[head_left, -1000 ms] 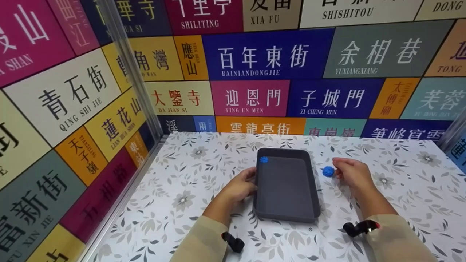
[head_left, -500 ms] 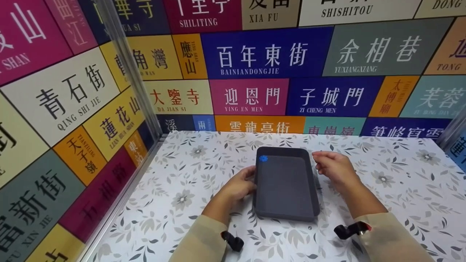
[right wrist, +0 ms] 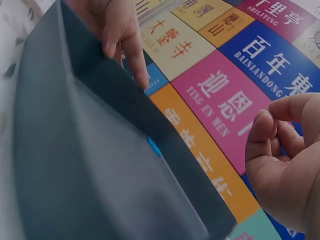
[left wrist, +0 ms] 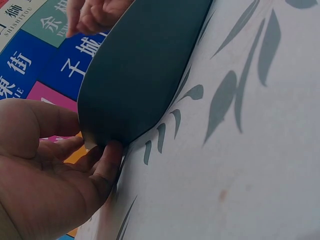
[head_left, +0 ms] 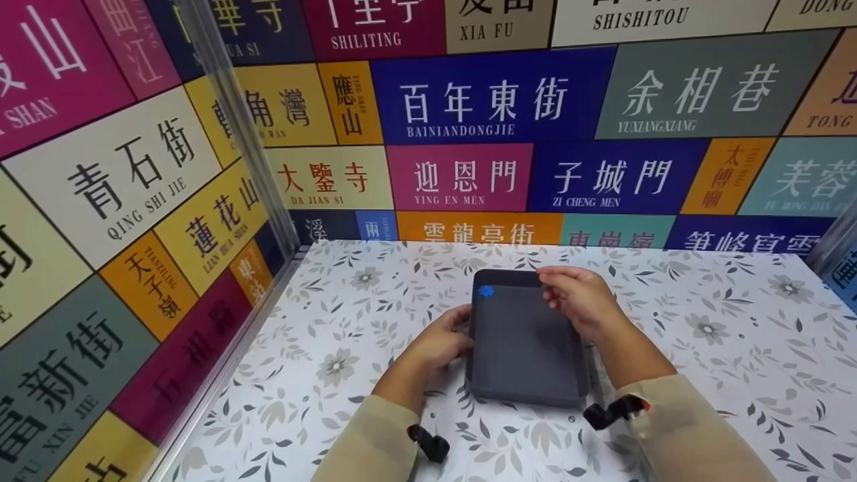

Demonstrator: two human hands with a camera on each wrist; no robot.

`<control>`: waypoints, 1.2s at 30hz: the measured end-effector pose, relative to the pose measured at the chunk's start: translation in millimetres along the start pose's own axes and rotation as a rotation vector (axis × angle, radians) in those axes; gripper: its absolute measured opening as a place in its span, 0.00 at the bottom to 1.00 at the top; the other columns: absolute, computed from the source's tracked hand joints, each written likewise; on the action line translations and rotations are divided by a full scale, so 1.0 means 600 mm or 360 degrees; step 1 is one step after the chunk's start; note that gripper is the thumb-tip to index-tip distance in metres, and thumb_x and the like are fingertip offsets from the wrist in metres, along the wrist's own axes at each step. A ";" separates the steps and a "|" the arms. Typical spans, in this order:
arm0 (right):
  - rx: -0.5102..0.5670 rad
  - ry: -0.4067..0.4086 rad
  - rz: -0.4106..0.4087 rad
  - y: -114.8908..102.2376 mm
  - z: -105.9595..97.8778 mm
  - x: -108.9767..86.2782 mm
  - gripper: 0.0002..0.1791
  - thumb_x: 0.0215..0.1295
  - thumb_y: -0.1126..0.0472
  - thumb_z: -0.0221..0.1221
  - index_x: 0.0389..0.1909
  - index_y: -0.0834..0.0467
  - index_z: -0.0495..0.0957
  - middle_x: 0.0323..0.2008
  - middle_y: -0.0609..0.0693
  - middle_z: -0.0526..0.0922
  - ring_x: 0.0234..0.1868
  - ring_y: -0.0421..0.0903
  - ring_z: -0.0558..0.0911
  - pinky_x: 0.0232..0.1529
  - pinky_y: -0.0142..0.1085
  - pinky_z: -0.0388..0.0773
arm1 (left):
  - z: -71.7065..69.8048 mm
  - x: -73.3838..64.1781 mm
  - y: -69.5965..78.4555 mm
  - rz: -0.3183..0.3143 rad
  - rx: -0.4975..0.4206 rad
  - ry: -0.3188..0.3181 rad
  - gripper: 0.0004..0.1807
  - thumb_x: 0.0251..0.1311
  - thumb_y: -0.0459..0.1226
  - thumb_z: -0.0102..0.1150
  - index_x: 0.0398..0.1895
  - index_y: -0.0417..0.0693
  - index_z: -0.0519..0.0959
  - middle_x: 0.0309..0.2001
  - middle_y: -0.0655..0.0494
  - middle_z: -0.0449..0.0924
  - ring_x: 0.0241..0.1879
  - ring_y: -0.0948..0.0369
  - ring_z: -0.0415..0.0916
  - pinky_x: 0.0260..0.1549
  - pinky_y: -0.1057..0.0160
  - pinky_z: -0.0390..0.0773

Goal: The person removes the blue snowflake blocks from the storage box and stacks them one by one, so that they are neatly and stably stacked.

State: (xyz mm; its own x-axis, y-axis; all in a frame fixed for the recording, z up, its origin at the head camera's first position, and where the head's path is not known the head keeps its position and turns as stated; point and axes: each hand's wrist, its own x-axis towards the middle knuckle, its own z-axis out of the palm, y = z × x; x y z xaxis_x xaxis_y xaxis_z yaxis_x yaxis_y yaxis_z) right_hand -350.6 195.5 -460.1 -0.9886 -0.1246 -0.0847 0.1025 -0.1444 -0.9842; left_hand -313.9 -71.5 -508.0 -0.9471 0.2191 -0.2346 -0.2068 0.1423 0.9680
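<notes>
A dark grey rectangular tray (head_left: 525, 348) stands on the table with its long side running away from me. My left hand (head_left: 442, 341) grips its left wall, thumb and fingers at the rim in the left wrist view. My right hand (head_left: 579, 298) hangs over the tray's far right corner, fingers curled and thumb tip against the index finger. No object shows between them in the right wrist view; I cannot tell whether something is hidden in the fingers. A small blue flower-shaped piece (head_left: 485, 291) lies in the tray's far left corner.
The tabletop (head_left: 348, 415) has a white leaf-and-flower pattern. Behind it rises a wall of coloured signs (head_left: 462, 174), with a similar wall on the left. Black wrist cameras are worn on both beige sleeves (head_left: 693, 425).
My right hand has moved left from beside the tray to over its right side. The spiky blue ball beside it a second ago is out of sight. The left hand and tray stay put.
</notes>
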 end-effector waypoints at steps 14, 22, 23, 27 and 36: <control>-0.0014 0.0074 0.0251 0.017 0.064 0.113 0.06 0.77 0.60 0.61 0.45 0.59 0.82 0.30 0.46 0.80 0.31 0.40 0.80 0.35 0.28 0.83 | 0.000 0.000 -0.002 0.0024 -0.0032 0.0008 0.46 0.54 0.22 0.55 0.82 0.48 0.66 0.81 0.50 0.68 0.80 0.51 0.66 0.77 0.49 0.71; -0.0128 0.0235 0.0077 0.047 0.070 0.139 0.16 0.76 0.58 0.61 0.57 0.63 0.82 0.32 0.46 0.82 0.30 0.39 0.81 0.33 0.27 0.83 | 0.002 -0.001 -0.004 0.0047 -0.0092 -0.0017 0.46 0.53 0.20 0.53 0.81 0.44 0.66 0.80 0.46 0.68 0.79 0.49 0.68 0.73 0.50 0.76; -0.0176 0.0237 0.0059 0.053 0.069 0.140 0.16 0.76 0.58 0.61 0.58 0.63 0.83 0.33 0.46 0.82 0.30 0.39 0.82 0.33 0.27 0.84 | 0.003 0.000 -0.005 0.0048 -0.0104 -0.0027 0.46 0.53 0.20 0.52 0.81 0.44 0.66 0.80 0.46 0.68 0.78 0.49 0.69 0.72 0.51 0.77; -0.0351 0.0227 -0.0010 0.076 0.063 0.141 0.19 0.76 0.57 0.62 0.59 0.65 0.84 0.36 0.49 0.84 0.31 0.40 0.83 0.34 0.29 0.85 | 0.004 0.001 -0.006 0.0049 -0.0147 -0.0046 0.46 0.53 0.19 0.51 0.81 0.43 0.66 0.80 0.44 0.68 0.76 0.49 0.71 0.69 0.51 0.79; -0.0652 0.0164 -0.0047 0.104 0.064 0.140 0.15 0.74 0.57 0.64 0.54 0.61 0.87 0.40 0.52 0.88 0.34 0.43 0.84 0.36 0.31 0.86 | 0.002 0.002 -0.005 0.0049 -0.0132 -0.0042 0.47 0.52 0.19 0.54 0.82 0.44 0.65 0.80 0.45 0.68 0.75 0.50 0.72 0.69 0.53 0.79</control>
State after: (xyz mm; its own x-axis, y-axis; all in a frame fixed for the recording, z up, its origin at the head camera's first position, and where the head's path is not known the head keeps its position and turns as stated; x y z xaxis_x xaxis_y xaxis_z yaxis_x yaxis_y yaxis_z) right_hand -423.2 138.3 -522.8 -0.9984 -0.0244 -0.0501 0.0421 0.2583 -0.9652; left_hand -313.9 -70.3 -511.2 -0.9467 0.2478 -0.2056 -0.1983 0.0546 0.9786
